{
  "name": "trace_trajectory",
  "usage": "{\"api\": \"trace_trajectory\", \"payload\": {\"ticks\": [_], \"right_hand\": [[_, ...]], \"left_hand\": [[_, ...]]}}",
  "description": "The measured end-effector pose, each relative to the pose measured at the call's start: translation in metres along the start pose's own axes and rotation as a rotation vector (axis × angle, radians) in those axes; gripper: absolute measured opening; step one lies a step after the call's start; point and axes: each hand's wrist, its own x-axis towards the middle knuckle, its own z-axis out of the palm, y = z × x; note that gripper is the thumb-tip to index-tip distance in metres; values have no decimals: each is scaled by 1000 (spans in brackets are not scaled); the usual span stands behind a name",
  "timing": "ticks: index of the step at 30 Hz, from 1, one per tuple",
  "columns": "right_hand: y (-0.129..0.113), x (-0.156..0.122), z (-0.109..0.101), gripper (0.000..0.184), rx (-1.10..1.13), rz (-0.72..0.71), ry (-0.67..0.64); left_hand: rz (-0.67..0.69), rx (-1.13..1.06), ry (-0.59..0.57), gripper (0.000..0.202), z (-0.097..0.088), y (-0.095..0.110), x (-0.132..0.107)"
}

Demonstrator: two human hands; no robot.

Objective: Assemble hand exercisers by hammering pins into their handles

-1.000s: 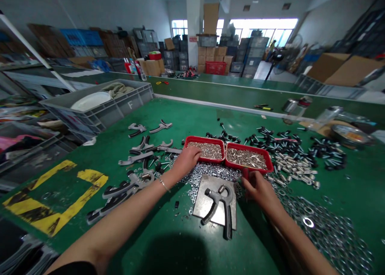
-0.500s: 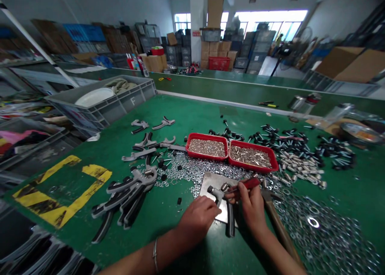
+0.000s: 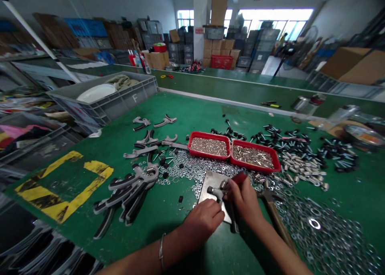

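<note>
On a small metal plate (image 3: 207,180) lies a grey plier-like clamp (image 3: 217,193) with a black knob on its end. My left hand (image 3: 206,219) is closed at the clamp's near side, fingertips curled against it. My right hand (image 3: 245,199) grips a red-handled screwdriver (image 3: 240,178), bent over the clamp; its tip is hidden by the fingers. The right hand also covers most of the clamp's black handle. Beside the right wrist rests a hammer (image 3: 276,215) with a wooden handle. A metal sleeve (image 3: 223,184) lies on the plate.
Two red trays (image 3: 209,155) (image 3: 255,169) of small metal pins stand behind the plate. Loose washers (image 3: 325,235) spread at right, with black-headed bolts (image 3: 291,146) and metal sleeves (image 3: 303,168) beyond. Several grey-black clamps (image 3: 132,191) are piled at left, near a grey crate (image 3: 120,96).
My right hand and the screwdriver have shifted slightly left and tilted more upright over the clamp. The clamp's handle has swung and is now more covered. My left hand stays beside it.
</note>
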Motion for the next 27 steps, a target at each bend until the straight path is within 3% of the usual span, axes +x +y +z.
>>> {"api": "trace_trajectory", "payload": {"ticks": [4, 7, 9, 11, 13, 14, 17, 19, 22, 24, 27], "right_hand": [[-11, 2, 8, 24, 415, 72, -57], [-24, -5, 6, 23, 406, 18, -72], [-35, -7, -5, 21, 406, -78, -79], [-43, -4, -21, 21, 501, -130, -5], [-39, 2, -39, 23, 516, -64, 61], [-32, 5, -46, 24, 448, 15, 37], [2, 4, -59, 28, 28, 254, -220], [22, -5, -59, 30, -254, 242, -298], [37, -23, -59, 35, -467, 52, -159], [39, -32, -63, 38, -469, -23, -81], [46, -41, -78, 35, -418, -37, -70]], "left_hand": [[-8, 19, -42, 25, -2, 0, 4], [-46, 10, -28, 24, -3, -1, 6], [-89, -52, -38, 24, -5, -3, 7], [-152, -168, -61, 25, -10, -6, 6], [-233, -301, -66, 26, -18, -12, 7], [-277, -361, -53, 26, -24, -15, 8], [-392, -483, 16, 21, -39, -28, 18], [-420, -518, 55, 14, -44, -36, 30], [-359, -489, 10, 11, -39, -45, 49], [-294, -382, -44, 12, -31, -47, 57], [-225, -184, -65, 14, -19, -46, 61]]}}
